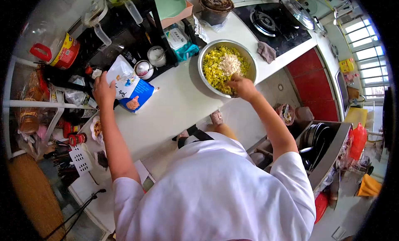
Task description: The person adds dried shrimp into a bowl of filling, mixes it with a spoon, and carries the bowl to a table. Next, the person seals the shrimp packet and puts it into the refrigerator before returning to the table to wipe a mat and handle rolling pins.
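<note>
A steel bowl [202, 76] stands on the white counter [166, 99], holding chopped yellow-green food [214, 68] with a pale shredded heap [230, 64] on top. My right hand [242, 86] is over the bowl's near right side, its fingers drawn together; whatever they may hold is too small to make out. On the left, my left hand [104, 89] is beside a blue and white bag [139, 93], fingers at the bag's upper left edge. Whether those fingers grip the bag is unclear. Behind the bag sit a small white-filled cup [143, 69] and a glass jar [156, 56].
A grey cloth [266, 52] lies right of the bowl, near the black stove [270, 24]. A dark lidded pot [216, 9] stands behind. An open drawer [328, 158] with pans is at the right. Bottles and a black rack [156, 16] are at the left.
</note>
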Motion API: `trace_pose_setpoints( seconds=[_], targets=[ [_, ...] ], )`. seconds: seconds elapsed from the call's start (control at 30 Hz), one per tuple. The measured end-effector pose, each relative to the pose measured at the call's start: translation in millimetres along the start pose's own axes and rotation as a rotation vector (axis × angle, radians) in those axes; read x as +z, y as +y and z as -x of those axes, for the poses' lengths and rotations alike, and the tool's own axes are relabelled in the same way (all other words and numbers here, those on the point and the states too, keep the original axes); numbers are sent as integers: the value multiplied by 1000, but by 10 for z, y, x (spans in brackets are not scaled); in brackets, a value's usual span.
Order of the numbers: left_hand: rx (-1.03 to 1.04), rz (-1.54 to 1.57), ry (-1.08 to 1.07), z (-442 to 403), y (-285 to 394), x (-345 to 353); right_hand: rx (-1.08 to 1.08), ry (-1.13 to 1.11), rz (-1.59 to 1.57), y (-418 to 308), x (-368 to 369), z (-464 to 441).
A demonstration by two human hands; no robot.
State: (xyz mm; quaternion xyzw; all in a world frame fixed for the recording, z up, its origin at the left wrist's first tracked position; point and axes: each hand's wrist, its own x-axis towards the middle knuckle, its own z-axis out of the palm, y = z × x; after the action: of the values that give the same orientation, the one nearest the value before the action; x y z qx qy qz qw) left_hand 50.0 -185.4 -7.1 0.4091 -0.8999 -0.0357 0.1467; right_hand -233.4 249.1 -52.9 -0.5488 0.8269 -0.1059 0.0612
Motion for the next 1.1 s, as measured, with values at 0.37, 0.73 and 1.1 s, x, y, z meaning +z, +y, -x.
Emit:
trace_pose_setpoints(
  seconds=[0.37, 0.73, 1.1],
  targets=[
    [-9, 427, 312, 550, 973, 670, 178, 102, -571, 336, -245, -139],
    [-325, 884, -406, 1335, 2844, 1814, 93, -166, 38, 768, -261, -373],
    [-410, 1021, -474, 1471, 2943, 1529, 242, 58, 285, 940, -594, -337]
  ],
)
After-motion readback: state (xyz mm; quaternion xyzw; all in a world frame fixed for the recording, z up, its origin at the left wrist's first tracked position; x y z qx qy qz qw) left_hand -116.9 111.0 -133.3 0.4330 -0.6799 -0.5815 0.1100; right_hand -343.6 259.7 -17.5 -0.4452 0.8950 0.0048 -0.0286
